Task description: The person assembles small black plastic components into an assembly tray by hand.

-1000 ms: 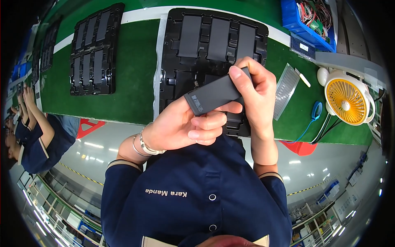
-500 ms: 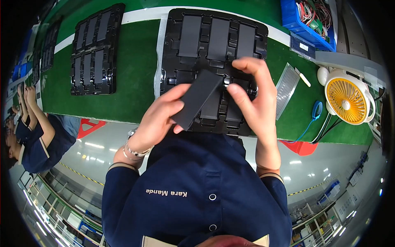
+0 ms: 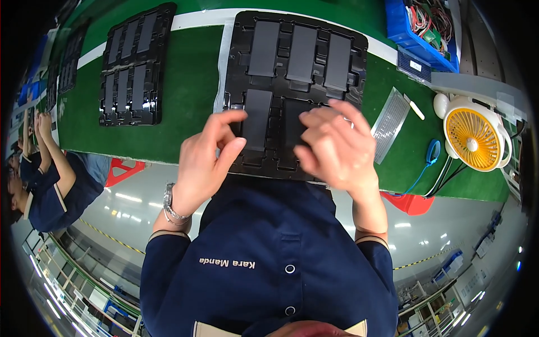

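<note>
Head view: both hands over the black tray (image 3: 238,56), mid-frame on the green worktop (image 3: 185,90). Left hand (image 3: 205,163), fingers loosely curled and empty, touches the lower-left dark panel (image 3: 257,118). Right hand (image 3: 334,146), fingers spread, presses on the panel beside it (image 3: 293,121). Seating step, I'd judge; next calls for even pressure. Blue bin (image 3: 400,25) upper right, yellow fan (image 3: 474,137) at right, second tray (image 3: 132,67) upper left.

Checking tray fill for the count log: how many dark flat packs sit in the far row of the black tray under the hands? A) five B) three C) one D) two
B: the black tray shows three dark flat packs side by side in its far row, above the left hand and right hand.
</note>
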Action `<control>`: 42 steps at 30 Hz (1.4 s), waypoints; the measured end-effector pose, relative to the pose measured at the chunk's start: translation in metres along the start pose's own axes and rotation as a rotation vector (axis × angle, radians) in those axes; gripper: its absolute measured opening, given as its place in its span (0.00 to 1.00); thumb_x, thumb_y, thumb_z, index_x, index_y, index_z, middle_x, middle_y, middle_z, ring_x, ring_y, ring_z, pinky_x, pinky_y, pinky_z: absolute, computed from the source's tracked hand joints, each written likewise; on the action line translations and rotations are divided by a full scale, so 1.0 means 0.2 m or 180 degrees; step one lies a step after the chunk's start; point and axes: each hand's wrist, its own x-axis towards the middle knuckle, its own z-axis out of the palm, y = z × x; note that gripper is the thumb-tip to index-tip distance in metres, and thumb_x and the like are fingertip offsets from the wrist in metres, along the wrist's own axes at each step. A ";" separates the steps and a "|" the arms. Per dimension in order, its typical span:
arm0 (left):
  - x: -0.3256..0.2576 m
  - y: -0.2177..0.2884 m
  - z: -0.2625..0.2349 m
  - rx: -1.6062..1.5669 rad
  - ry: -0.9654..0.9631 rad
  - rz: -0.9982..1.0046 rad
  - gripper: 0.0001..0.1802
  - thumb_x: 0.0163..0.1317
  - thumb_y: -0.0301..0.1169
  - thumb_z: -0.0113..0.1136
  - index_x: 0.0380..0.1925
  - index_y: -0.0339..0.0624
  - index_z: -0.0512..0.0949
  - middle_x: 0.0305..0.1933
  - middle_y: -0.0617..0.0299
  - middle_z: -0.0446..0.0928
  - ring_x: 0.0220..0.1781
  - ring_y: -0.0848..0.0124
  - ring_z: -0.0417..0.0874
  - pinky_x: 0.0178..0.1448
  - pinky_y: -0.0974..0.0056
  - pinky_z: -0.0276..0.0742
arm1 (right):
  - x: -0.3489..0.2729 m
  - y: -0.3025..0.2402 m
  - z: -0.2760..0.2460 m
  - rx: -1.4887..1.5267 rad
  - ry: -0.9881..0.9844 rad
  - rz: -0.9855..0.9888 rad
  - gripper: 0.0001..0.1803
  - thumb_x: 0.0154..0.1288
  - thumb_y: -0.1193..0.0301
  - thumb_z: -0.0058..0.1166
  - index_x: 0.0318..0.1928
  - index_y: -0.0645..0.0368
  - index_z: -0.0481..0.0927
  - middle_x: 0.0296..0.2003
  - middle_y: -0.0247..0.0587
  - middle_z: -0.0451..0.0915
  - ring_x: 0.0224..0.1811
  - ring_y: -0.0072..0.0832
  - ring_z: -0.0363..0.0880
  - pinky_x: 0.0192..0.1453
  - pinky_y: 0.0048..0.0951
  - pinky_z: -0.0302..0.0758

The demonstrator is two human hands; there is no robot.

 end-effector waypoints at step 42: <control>0.12 0.19 0.19 -0.2035 0.0319 0.0414 0.20 0.62 0.21 0.57 0.53 0.35 0.64 0.36 0.62 0.76 0.35 0.79 0.79 0.42 0.68 0.77 | 0.05 -0.17 0.09 0.4085 0.0615 0.2693 0.03 0.67 0.82 0.53 0.40 0.69 0.77 0.42 0.39 0.72 0.37 0.21 0.76 0.45 0.24 0.74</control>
